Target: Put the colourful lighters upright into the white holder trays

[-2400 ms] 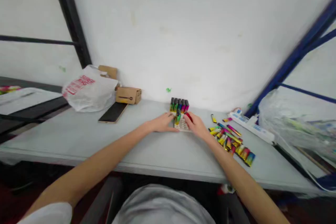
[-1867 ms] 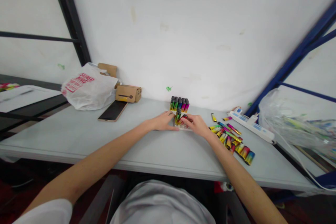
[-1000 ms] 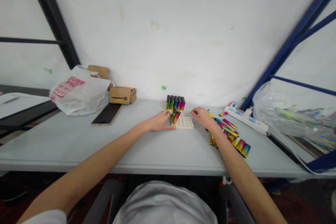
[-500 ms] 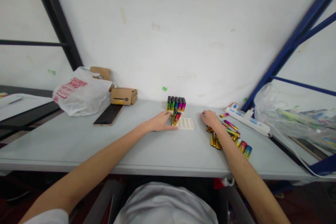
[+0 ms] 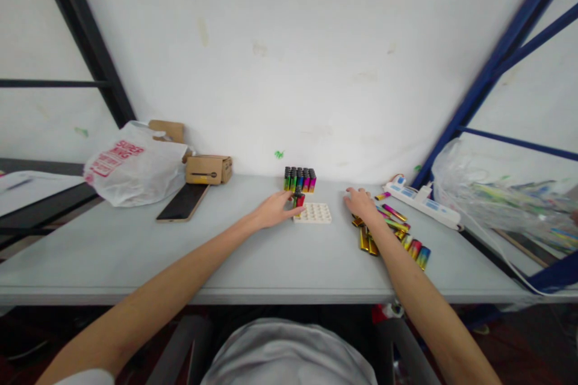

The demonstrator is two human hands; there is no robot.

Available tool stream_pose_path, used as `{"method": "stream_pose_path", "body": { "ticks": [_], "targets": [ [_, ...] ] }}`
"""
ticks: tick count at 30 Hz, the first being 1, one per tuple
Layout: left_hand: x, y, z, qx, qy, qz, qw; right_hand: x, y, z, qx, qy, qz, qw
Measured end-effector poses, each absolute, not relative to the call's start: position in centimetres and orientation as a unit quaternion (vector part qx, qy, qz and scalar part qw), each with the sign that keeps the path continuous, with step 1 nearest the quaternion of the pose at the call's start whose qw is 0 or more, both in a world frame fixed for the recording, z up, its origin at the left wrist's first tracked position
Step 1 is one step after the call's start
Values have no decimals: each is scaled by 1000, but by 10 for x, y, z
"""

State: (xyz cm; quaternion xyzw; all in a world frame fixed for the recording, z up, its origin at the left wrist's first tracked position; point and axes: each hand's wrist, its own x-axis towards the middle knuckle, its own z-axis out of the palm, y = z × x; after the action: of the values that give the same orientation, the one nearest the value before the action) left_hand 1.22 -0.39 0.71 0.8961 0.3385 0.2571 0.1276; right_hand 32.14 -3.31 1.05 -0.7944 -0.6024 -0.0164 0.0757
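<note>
My left hand [image 5: 274, 209] curls round a few upright lighter-like tubes [image 5: 298, 200], shiny and red to gold with black tops, at the left end of a white holed tray [image 5: 318, 213]. Its thumb lies in front of them, and its fingers are partly hidden behind. Behind the tray stands a tight block of similar black-topped tubes [image 5: 300, 179], shading from green through blue to pink. My right hand [image 5: 362, 203], fingers a little apart and nothing visible in them, is at the left edge of a loose pile of shiny multicoloured tubes [image 5: 394, 227]. The forearm hides part of that pile.
A white power strip [image 5: 424, 204] with plugs lies beyond the pile. On the left are a phone [image 5: 183, 203], a cardboard box [image 5: 208, 169] and a white plastic bag [image 5: 135, 162]. A clear plastic bag [image 5: 497, 204] lies at the far right.
The tubes by my left hand stood tilted and now look upright on the tray, with my thumb drawn closer against them. My right hand stays by the pile, its fingers more spread.
</note>
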Motion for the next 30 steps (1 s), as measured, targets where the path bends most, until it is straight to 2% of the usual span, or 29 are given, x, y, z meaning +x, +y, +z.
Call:
{"method": "stream_pose_path", "body": {
  "ticks": [9, 20, 22, 27, 30],
  "targets": [
    [6, 2, 6, 911, 301, 238, 151, 338, -25, 13, -807, -584, -16, 81],
    [2, 2, 1, 918, 297, 213, 152, 330, -21, 19, -749, -630, -26, 204],
    [0, 3, 0, 920, 291, 211, 155, 324, -23, 24, -720, -643, 22, 261],
    [-2, 4, -2, 923, 292, 196, 154, 292, -39, 31, -556, -654, 250, 448],
    [-3, 5, 0, 926, 288, 190, 155, 266, -50, 33, -457, -646, 355, 497]
  ]
}}
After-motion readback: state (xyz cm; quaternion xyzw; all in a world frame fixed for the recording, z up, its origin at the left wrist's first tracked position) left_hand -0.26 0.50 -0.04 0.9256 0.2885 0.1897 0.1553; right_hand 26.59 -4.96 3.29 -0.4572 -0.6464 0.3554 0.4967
